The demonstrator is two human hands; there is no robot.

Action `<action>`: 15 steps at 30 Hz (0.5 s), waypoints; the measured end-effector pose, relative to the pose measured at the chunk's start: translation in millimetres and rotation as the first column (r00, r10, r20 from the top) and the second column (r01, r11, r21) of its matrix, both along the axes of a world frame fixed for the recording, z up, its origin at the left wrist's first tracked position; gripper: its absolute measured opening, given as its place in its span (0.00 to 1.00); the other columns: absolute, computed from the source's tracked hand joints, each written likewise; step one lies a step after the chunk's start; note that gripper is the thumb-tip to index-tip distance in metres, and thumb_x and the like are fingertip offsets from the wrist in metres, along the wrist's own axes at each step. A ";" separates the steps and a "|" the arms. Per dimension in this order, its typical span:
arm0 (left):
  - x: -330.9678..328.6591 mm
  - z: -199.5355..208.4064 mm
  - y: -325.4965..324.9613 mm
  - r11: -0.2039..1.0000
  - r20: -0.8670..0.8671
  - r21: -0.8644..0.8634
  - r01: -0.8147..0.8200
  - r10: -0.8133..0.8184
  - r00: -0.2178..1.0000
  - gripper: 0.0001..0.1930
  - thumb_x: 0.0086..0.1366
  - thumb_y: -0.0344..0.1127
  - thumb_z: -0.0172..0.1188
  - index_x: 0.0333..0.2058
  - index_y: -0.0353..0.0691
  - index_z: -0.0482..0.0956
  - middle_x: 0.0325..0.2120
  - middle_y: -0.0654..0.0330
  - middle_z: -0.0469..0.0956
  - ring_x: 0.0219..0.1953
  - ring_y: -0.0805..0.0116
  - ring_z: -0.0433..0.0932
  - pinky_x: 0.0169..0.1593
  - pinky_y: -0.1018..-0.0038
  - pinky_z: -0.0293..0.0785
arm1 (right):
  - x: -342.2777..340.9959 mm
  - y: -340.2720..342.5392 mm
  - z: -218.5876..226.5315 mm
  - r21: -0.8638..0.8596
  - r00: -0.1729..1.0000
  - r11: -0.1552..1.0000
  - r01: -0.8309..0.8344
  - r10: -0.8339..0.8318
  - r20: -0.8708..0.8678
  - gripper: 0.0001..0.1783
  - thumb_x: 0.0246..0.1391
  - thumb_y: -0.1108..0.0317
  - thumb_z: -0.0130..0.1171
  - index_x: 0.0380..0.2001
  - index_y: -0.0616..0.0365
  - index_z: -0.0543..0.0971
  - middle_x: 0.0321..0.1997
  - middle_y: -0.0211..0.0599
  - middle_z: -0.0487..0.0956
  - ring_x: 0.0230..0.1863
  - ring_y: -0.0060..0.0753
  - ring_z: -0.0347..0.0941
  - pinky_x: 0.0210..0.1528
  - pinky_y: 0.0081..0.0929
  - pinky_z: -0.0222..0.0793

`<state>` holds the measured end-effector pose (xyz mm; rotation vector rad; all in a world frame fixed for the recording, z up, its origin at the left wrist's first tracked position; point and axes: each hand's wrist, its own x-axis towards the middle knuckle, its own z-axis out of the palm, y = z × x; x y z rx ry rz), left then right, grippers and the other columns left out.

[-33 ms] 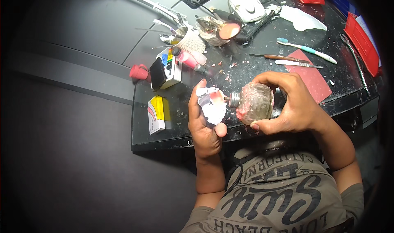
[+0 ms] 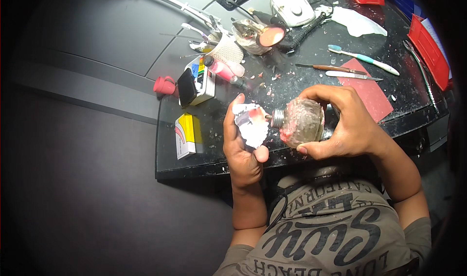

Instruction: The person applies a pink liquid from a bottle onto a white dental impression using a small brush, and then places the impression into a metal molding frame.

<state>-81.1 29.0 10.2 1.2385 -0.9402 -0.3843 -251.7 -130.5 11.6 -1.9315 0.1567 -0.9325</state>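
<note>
Upright at the table's near edge, my left hand (image 2: 241, 157) is closed around a white plaster cast (image 2: 254, 130) with a ragged rim and a patch of pink wax. My right hand (image 2: 343, 123) grips a round glass spirit lamp (image 2: 304, 123), tipped on its side with its metal neck pointing left. The lamp's wick tip is right at the cast's right edge; whether they touch I cannot tell, and no flame can be made out. Pink wax smears the glass. Behind the lamp lies a pink wax sheet (image 2: 372, 98), with a brown-handled wax knife (image 2: 331, 69) and a white-handled scalpel (image 2: 345, 74) across it.
Crumbs litter the black table (image 2: 214, 152). Leftward stand a yellow-white box (image 2: 187, 137), a phone (image 2: 187, 87) and a pink bottle (image 2: 221, 69). Farther back are a tool cup (image 2: 226, 47) and a white device (image 2: 292, 8). A toothbrush (image 2: 365, 59) and red trays (image 2: 428, 52) occupy the right.
</note>
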 end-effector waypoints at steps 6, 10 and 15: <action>-2.3 -1.6 -4.1 0.998 -0.012 -0.057 -0.018 0.017 1.000 0.71 0.36 0.69 0.81 0.71 0.35 0.54 0.41 0.64 0.75 0.31 0.79 0.73 0.32 0.83 0.67 | -3.8 1.4 7.1 0.005 0.994 0.999 -0.047 0.048 -0.103 0.35 0.27 0.57 0.78 0.41 0.67 0.81 0.38 0.39 0.83 0.38 0.28 0.78 0.43 0.25 0.72; -1.1 -0.2 -0.9 1.000 0.036 0.003 -0.023 0.023 0.999 0.71 0.35 0.71 0.79 0.71 0.35 0.54 0.41 0.65 0.75 0.32 0.79 0.73 0.32 0.84 0.66 | -0.8 -0.3 0.1 -0.027 1.000 1.000 0.008 -0.008 -0.002 0.34 0.31 0.53 0.80 0.39 0.66 0.82 0.33 0.43 0.84 0.33 0.34 0.80 0.37 0.27 0.72; -1.0 0.1 0.9 1.000 0.040 0.013 -0.018 0.018 0.999 0.71 0.35 0.72 0.77 0.70 0.33 0.56 0.41 0.64 0.75 0.32 0.79 0.72 0.31 0.83 0.66 | 1.0 0.5 -1.3 0.015 1.000 1.000 0.006 -0.006 0.004 0.34 0.30 0.53 0.80 0.39 0.66 0.82 0.33 0.42 0.84 0.33 0.33 0.80 0.37 0.27 0.72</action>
